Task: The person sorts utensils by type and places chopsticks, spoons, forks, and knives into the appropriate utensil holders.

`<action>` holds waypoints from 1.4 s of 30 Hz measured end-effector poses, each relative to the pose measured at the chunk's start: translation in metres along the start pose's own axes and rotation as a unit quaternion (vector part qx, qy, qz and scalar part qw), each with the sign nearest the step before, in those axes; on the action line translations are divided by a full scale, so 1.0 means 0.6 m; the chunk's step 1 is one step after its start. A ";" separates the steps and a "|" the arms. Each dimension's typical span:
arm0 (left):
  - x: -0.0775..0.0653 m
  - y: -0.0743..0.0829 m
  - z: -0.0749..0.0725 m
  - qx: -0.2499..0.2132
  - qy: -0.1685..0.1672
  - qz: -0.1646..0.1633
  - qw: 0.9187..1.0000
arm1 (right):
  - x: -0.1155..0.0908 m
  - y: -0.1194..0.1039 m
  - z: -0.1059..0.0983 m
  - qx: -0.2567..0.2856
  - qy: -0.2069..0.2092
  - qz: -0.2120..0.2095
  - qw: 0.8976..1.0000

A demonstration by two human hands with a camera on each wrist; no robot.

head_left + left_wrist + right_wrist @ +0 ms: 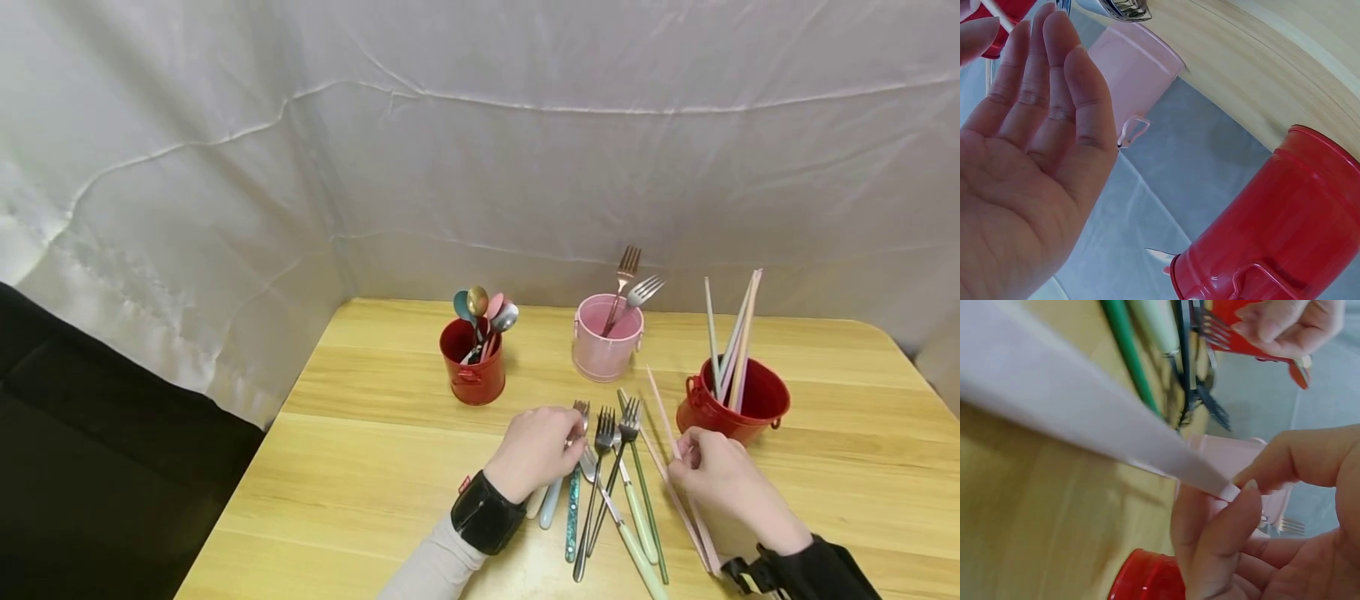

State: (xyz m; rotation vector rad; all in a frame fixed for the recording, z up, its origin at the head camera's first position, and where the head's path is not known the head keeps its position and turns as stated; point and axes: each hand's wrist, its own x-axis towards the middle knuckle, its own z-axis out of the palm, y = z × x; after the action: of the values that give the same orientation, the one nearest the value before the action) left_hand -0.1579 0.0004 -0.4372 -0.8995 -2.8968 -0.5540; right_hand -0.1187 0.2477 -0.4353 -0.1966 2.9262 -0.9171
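Note:
My right hand [723, 479] pinches a pale pink chopstick [1141, 440] between thumb and fingertips, beside a second pink chopstick [678, 504] on the table. Over the cutlery pile's left side, my left hand [536, 454] has its fingers loosely bent and the thumb apart in the left wrist view. Its fingertips are close to a fork with a teal patterned handle [573, 512]; contact is unclear. Between the hands lie black forks [604, 429], pale-green-handled cutlery [639, 558] and a green chopstick [651, 508]. Pale handles [551, 502] show partly under the left hand.
A red bucket [480, 385] with several spoons stands at the back left. Behind the pile is a pink bucket [600, 362] with two forks. Another red bucket [772, 400], holding several chopsticks, stands just beyond my right hand. A grey curtain [525, 183] hangs behind the table.

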 end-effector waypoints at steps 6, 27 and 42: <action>-0.003 0.001 -0.002 -0.002 -0.002 0.005 1.000 | 0.003 0.000 -0.004 0.059 0.041 -0.049 0.996; 0.000 0.023 -0.003 -0.044 0.019 0.057 0.997 | 0.003 -0.014 -0.030 0.243 0.114 -0.121 0.956; 0.004 0.036 -0.003 -0.033 0.051 0.076 0.995 | 0.003 -0.015 -0.053 0.358 0.178 -0.208 0.893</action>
State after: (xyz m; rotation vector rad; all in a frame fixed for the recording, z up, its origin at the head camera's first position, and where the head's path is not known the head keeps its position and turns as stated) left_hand -0.1477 0.0173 -0.4280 -1.0561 -2.7064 -0.6633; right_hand -0.1231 0.2581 -0.4042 -0.6735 2.6170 -2.2245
